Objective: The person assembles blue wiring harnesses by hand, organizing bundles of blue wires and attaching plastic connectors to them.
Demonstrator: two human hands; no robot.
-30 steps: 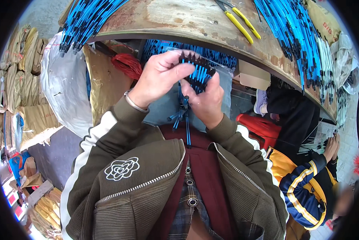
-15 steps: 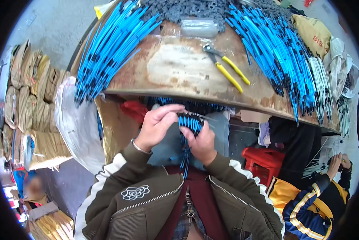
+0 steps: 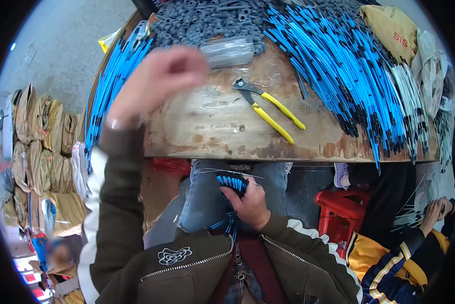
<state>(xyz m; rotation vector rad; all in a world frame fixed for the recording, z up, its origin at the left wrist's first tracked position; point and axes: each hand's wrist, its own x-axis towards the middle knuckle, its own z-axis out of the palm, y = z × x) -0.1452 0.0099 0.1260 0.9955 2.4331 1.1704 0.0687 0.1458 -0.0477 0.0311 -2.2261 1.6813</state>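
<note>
Item one: right grip [image 3: 250,203], closed around a bundle of blue rods with black ends [image 3: 233,183]. We place the bundle at the thumb and fingers of this grip, over the lap, its loose rods trailing below.

Item two: left grip [image 3: 156,78], raised above the counter [image 3: 207,134], well apart from the bundle. Its fingers curve inward (motion blurs them, so we cannot tell whether they are apart, together or clamped on anything).

Around the left grip we record: a pile of blue rods [image 3: 117,71] partly behind it; a clear plastic packet [image 3: 229,52] just right of its fingers; a heap of grey fittings [image 3: 207,23] beyond; yellow-handled pliers [image 3: 273,123] to its right.

Farther right of both grips we list a larger blue pile [image 3: 334,66] and pale rods [image 3: 410,101]. Right of the right grip stands a red stool [image 3: 341,202].
</note>
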